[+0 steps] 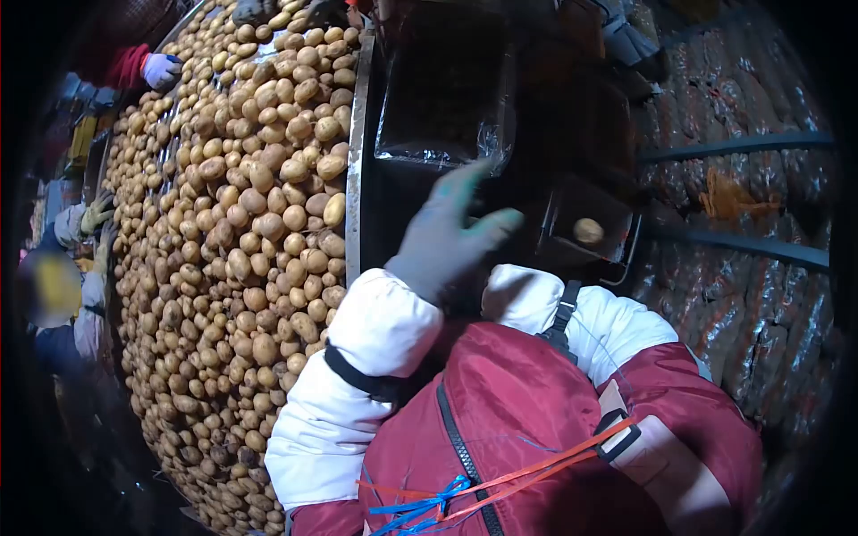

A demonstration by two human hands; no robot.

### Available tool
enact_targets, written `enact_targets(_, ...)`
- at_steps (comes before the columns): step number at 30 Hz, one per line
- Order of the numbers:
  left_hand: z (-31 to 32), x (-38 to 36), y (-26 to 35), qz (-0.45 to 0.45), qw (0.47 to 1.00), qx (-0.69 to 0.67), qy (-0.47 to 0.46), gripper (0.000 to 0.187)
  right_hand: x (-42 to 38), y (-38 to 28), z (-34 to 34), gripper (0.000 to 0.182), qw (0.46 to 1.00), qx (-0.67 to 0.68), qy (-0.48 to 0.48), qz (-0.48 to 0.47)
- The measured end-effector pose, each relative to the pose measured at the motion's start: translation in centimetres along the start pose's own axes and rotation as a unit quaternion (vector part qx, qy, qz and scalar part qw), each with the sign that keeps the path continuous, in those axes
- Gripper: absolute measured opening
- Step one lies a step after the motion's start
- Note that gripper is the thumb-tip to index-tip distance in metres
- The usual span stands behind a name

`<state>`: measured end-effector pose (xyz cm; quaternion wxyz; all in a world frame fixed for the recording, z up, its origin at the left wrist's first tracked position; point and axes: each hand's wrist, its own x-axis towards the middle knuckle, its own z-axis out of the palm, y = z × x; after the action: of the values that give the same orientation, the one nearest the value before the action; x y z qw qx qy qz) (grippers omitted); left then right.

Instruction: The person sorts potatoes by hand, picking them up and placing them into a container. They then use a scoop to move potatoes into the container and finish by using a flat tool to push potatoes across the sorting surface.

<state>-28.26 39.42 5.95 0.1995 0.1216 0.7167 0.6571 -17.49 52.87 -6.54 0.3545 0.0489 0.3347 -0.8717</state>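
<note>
My left hand [453, 228], in a grey glove with green fingertips, reaches forward with thumb and fingers apart, and no object shows in it. Its fingertips overlap the near edge of a dark container lined with clear plastic [491, 143]. My right arm, in a white sleeve [599, 317], is bent across my front; its hand is hidden in the dark area below the left hand. Right of my left hand, a small dark crate [547, 223] holds a single potato [588, 230].
A sorting table heaped with potatoes [259, 232] lies to my left, edged by a metal rail [357, 170]. Other people's gloved hands [162, 71] are at its far side. Stacked filled bags [715, 295] with blue bars [742, 147] stand at right.
</note>
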Motion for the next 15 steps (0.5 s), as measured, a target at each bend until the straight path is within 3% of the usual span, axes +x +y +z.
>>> enact_targets(1, -1.2, -0.1, -1.1, -0.016, 0.998, 0.019, 0.051, 0.075, 1.9, -1.0, 1.8, 0.031, 0.936, -0.091, 0.193, 0.280)
enact_targets(2, -2.8, -0.6, -1.2, -0.045, 0.994, 0.057, 0.077, 0.072, 3.3, -1.0, 1.6, 0.031, 0.938, -0.088, 0.187, 0.278)
enact_targets(4, -5.9, -2.0, -4.3, -0.031, 0.992, 0.038, 0.112, 0.062, 5.6, -0.8, 1.0, 0.034, 0.977, -0.108, -0.045, 0.176)
enact_targets(5, -7.4, -3.5, -4.0, -0.055, 0.987, 0.053, 0.142, 0.057, 5.7, -2.1, 2.1, 0.034, 0.977, -0.108, -0.052, 0.176)
enact_targets(7, -11.0, -6.9, -6.0, -0.078, 0.971, 0.045, 0.220, 0.047, 5.3, -6.0, 4.9, 0.039, 0.975, -0.088, -0.012, 0.204)
enact_targets(8, -13.1, -9.1, -7.0, -0.075, 0.955, 0.112, 0.265, 0.043, 6.3, -6.4, 4.5, 0.038, 0.957, -0.032, 0.038, 0.286)
enact_targets(9, -14.5, -11.3, -6.7, -0.101, 0.939, 0.098, 0.315, 0.041, 7.2, -6.3, 3.7, 0.039, 0.953, 0.026, 0.057, 0.296)
enact_targets(11, -16.7, -16.3, -6.8, -0.133, 0.894, 0.080, 0.421, 0.039, 8.5, -6.6, 2.5, 0.040, 0.961, -0.010, 0.048, 0.272)
enact_targets(15, -21.0, -29.7, -10.8, -0.223, 0.754, 0.337, 0.518, 0.041, 9.9, -9.1, 3.1, 0.037, 0.958, -0.014, 0.105, 0.268)
